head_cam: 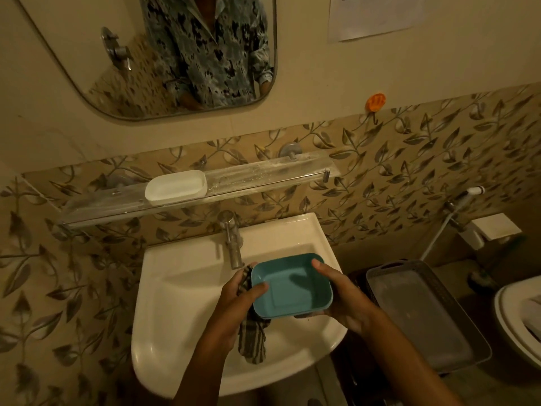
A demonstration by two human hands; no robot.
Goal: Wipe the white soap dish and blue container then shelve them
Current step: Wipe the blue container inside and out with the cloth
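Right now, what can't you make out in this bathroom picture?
All from the head view:
- Underside of the blue container: faces away from the camera.
- Most of the striped cloth: behind the left hand and container.
- The wall notice: cut by the top edge, print too small.
- The toilet: cut by the right edge.

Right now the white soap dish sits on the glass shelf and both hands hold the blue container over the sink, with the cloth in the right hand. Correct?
One slip: the head view shows the cloth in the left hand, not the right hand. The rest holds: white soap dish on the glass shelf, blue container over the sink.
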